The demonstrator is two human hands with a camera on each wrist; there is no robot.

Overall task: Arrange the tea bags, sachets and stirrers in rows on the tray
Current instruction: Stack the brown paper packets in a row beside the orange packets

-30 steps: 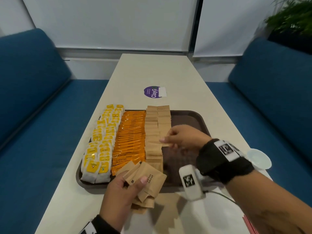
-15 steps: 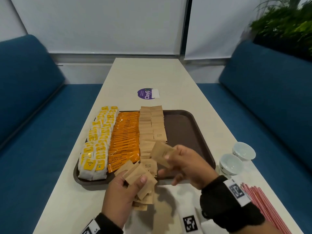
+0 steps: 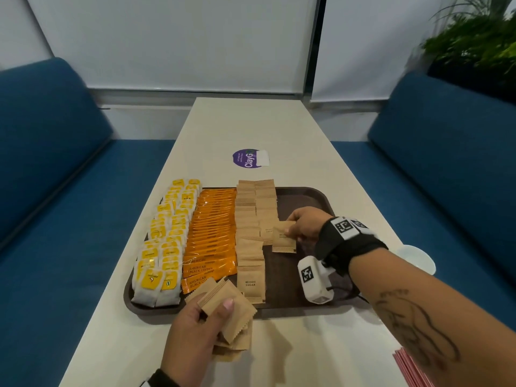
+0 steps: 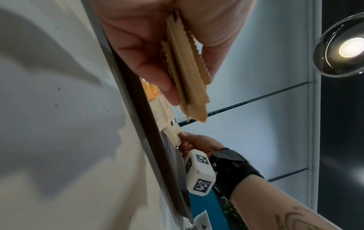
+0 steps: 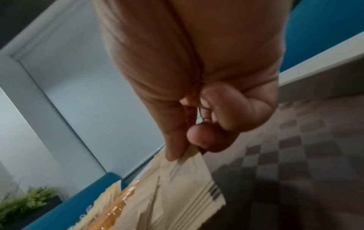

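A dark brown tray (image 3: 312, 196) holds rows of yellow tea bags (image 3: 167, 241), orange coffee sachets (image 3: 212, 233) and brown sugar sachets (image 3: 251, 219). My right hand (image 3: 305, 226) pinches one brown sugar sachet (image 3: 283, 238) (image 5: 189, 169) over the tray, at the near end of the second brown row. My left hand (image 3: 195, 331) grips a fanned stack of brown sugar sachets (image 3: 229, 314) (image 4: 187, 66) just off the tray's near edge. Red stirrers (image 3: 410, 367) lie at the bottom right corner of the table.
A white table (image 3: 251, 124) runs between two blue sofas (image 3: 42, 163). A purple round sticker (image 3: 248, 158) sits beyond the tray. A white cup (image 3: 418, 258) shows behind my right forearm. The tray's right part (image 3: 301, 275) is bare. A plant (image 3: 474, 46) stands far right.
My right hand has carried a single brown sachet from near the left hand's stack out over the tray to the second brown row. The left hand has stayed put with its stack.
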